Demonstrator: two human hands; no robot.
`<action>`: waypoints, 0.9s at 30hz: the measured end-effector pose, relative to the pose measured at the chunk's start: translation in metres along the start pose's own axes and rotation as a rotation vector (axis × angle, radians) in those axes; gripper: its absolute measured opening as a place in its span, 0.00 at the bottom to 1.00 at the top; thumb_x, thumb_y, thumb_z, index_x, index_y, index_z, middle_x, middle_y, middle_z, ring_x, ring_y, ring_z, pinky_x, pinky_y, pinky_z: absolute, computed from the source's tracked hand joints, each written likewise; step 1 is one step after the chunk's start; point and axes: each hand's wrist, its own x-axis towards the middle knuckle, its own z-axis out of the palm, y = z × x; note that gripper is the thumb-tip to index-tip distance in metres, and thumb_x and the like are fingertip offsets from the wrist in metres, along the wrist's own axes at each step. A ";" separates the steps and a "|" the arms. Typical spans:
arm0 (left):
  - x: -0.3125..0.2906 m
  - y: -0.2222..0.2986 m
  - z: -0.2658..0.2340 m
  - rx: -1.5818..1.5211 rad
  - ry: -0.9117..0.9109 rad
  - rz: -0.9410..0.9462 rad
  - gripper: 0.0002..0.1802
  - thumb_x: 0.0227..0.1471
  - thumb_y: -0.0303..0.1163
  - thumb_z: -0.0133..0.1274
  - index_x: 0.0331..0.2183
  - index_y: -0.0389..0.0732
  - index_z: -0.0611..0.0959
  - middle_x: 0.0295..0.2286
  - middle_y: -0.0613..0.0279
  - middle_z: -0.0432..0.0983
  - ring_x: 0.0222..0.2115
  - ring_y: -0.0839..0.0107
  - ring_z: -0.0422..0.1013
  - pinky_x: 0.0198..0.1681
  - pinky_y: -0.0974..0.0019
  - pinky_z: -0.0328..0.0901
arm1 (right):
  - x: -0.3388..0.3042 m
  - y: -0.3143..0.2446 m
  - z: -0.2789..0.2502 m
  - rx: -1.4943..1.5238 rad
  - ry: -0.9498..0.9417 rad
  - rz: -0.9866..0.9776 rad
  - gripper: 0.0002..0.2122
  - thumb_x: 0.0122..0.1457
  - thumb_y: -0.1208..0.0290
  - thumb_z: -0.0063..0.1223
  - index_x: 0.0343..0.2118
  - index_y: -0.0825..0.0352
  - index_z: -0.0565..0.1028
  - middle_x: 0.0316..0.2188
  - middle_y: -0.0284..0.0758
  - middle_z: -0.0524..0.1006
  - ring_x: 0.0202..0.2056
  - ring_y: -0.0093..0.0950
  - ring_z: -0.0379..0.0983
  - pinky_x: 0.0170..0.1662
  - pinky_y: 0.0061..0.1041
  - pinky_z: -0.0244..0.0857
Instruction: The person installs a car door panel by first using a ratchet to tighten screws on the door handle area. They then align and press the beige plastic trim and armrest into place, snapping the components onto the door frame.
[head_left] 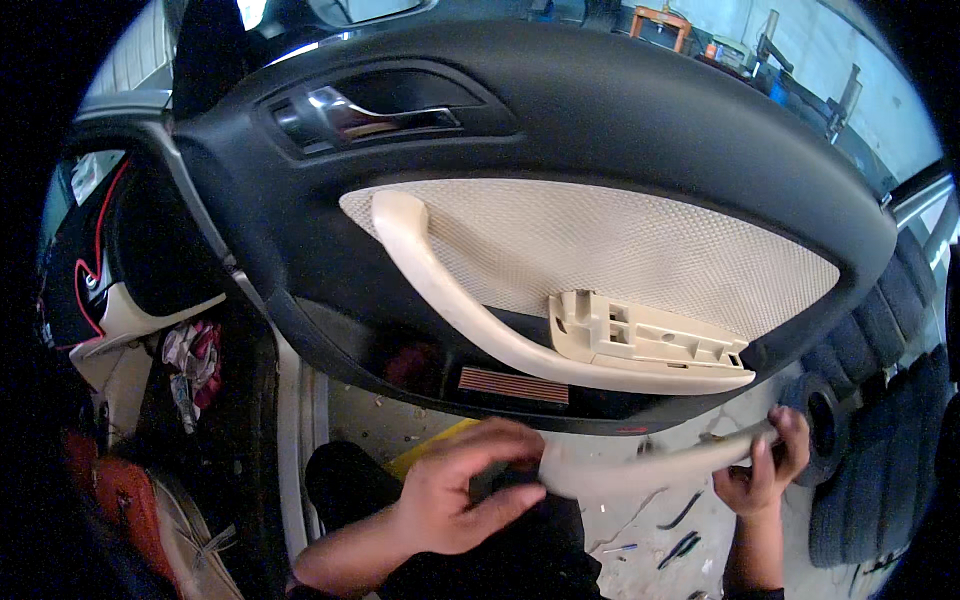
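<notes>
A long beige trim piece (pixel 660 472), smeared by motion, is held level between my hands, below the car door panel (pixel 600 110). At its left end my left hand (pixel 460 490) is closed, thumb below and fingers above. The fingers of my right hand (pixel 765 465) pinch its narrower right end. Above it, the beige pull handle (pixel 450 290) curves down across the door's textured beige insert (pixel 620 240). Along the handle's lower right stretch, an uncovered beige plastic base (pixel 640 338) shows square slots and ribs.
A chrome inner door lever (pixel 400 122) sits upper left on the panel. On the floor lie pliers (pixel 680 550) and a small screwdriver (pixel 620 547). Stacked black tyres (pixel 880 470) stand at right. The car's sill and interior are at left, with a crumpled cloth (pixel 192 365).
</notes>
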 end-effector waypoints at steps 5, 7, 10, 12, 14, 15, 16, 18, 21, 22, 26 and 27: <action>0.005 -0.010 -0.014 0.133 0.283 0.053 0.15 0.50 0.23 0.61 0.42 0.33 0.81 0.39 0.50 0.79 0.41 0.59 0.75 0.47 0.62 0.69 | 0.072 0.021 -0.003 0.239 -0.332 0.122 0.37 0.35 0.78 0.68 0.56 0.68 0.73 0.52 0.54 0.71 0.51 0.51 0.71 0.52 0.44 0.68; 0.002 -0.017 -0.016 0.259 0.270 0.116 0.17 0.50 0.24 0.62 0.44 0.34 0.81 0.41 0.50 0.77 0.41 0.59 0.76 0.45 0.61 0.70 | 0.094 0.027 0.001 0.383 -0.425 0.151 0.37 0.36 0.78 0.70 0.56 0.66 0.73 0.53 0.53 0.71 0.53 0.51 0.71 0.55 0.44 0.67; -0.006 -0.029 -0.014 0.331 0.243 0.144 0.18 0.50 0.27 0.62 0.45 0.37 0.81 0.42 0.51 0.76 0.41 0.55 0.75 0.43 0.58 0.71 | 0.113 0.032 0.012 0.460 -0.507 0.157 0.36 0.36 0.77 0.72 0.56 0.64 0.74 0.55 0.53 0.71 0.55 0.51 0.70 0.58 0.43 0.66; -0.012 -0.035 -0.010 0.348 0.196 0.125 0.17 0.51 0.30 0.61 0.43 0.38 0.81 0.41 0.53 0.75 0.41 0.55 0.74 0.42 0.57 0.71 | 0.116 0.032 0.020 0.402 -0.560 0.153 0.36 0.36 0.78 0.72 0.56 0.64 0.74 0.56 0.52 0.70 0.56 0.51 0.70 0.58 0.43 0.65; -0.016 -0.040 -0.006 0.342 0.188 0.127 0.16 0.48 0.27 0.64 0.41 0.38 0.82 0.39 0.53 0.77 0.39 0.55 0.75 0.42 0.57 0.72 | 0.115 0.031 0.026 0.326 -0.606 0.165 0.37 0.35 0.79 0.72 0.56 0.64 0.75 0.57 0.51 0.70 0.57 0.50 0.69 0.59 0.41 0.65; -0.017 -0.042 -0.004 0.325 0.163 0.122 0.16 0.48 0.27 0.64 0.41 0.38 0.81 0.39 0.54 0.76 0.38 0.55 0.75 0.41 0.56 0.71 | 0.113 0.031 0.028 0.341 -0.619 0.173 0.37 0.35 0.80 0.71 0.56 0.64 0.74 0.58 0.50 0.70 0.57 0.49 0.68 0.60 0.41 0.63; -0.017 -0.044 -0.004 0.335 0.154 0.154 0.17 0.47 0.27 0.64 0.42 0.38 0.81 0.40 0.54 0.76 0.39 0.55 0.75 0.41 0.56 0.71 | 0.111 0.030 0.030 0.354 -0.630 0.184 0.37 0.36 0.81 0.69 0.57 0.65 0.74 0.58 0.50 0.69 0.58 0.49 0.68 0.61 0.41 0.62; -0.014 -0.045 -0.003 0.352 0.130 0.222 0.19 0.46 0.27 0.64 0.43 0.37 0.80 0.41 0.55 0.75 0.39 0.55 0.74 0.42 0.56 0.71 | 0.109 0.030 0.033 0.367 -0.646 0.200 0.37 0.36 0.83 0.68 0.57 0.65 0.73 0.59 0.49 0.68 0.59 0.48 0.67 0.62 0.40 0.61; 0.001 -0.044 0.002 0.401 0.094 0.319 0.21 0.45 0.27 0.64 0.44 0.37 0.79 0.44 0.55 0.73 0.41 0.56 0.73 0.43 0.56 0.71 | 0.108 0.028 0.034 0.354 -0.657 0.204 0.37 0.37 0.83 0.67 0.58 0.64 0.73 0.60 0.49 0.67 0.60 0.48 0.66 0.62 0.40 0.61; 0.007 -0.043 0.005 0.445 0.000 0.267 0.23 0.47 0.28 0.61 0.46 0.36 0.78 0.46 0.52 0.71 0.45 0.54 0.70 0.47 0.55 0.69 | 0.109 0.027 0.034 0.341 -0.661 0.199 0.37 0.38 0.84 0.66 0.58 0.64 0.73 0.60 0.48 0.67 0.60 0.48 0.65 0.62 0.40 0.61; 0.044 -0.041 0.021 0.669 0.115 0.406 0.26 0.49 0.31 0.55 0.50 0.31 0.75 0.49 0.41 0.67 0.52 0.46 0.65 0.53 0.49 0.65 | 0.108 0.022 0.033 0.332 -0.682 0.173 0.37 0.38 0.86 0.65 0.59 0.64 0.72 0.58 0.48 0.68 0.59 0.48 0.66 0.60 0.40 0.64; 0.052 -0.041 0.025 0.752 0.105 0.404 0.26 0.49 0.31 0.53 0.50 0.30 0.75 0.50 0.41 0.67 0.52 0.45 0.65 0.54 0.48 0.65 | 0.108 0.021 0.034 0.300 -0.684 0.161 0.37 0.38 0.86 0.65 0.59 0.64 0.71 0.57 0.48 0.69 0.58 0.48 0.66 0.59 0.41 0.64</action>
